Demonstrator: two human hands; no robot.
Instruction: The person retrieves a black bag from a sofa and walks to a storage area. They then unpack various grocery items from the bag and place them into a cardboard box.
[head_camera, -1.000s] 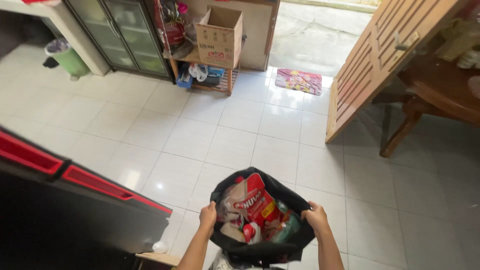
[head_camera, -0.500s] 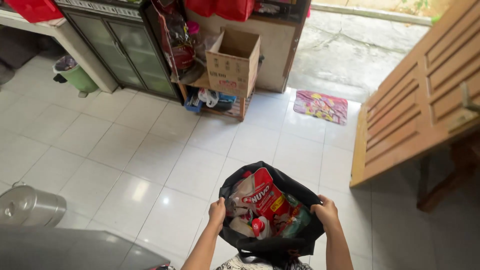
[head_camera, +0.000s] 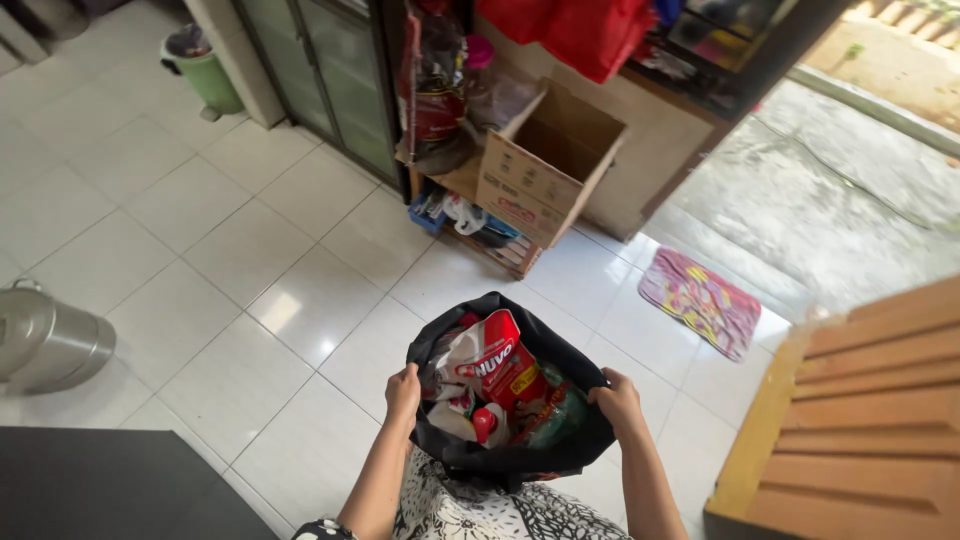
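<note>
Carried nearer the cardboard box, the black bag of packets stays gripped by left hand and right hand fingers at its rim.

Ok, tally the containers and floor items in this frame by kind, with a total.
Black bag, held open by left hand and right hand: 1
Cardboard box: 1
Green bin: 1
Metal pot: 1
Doormat: 1
Total: 5
</note>
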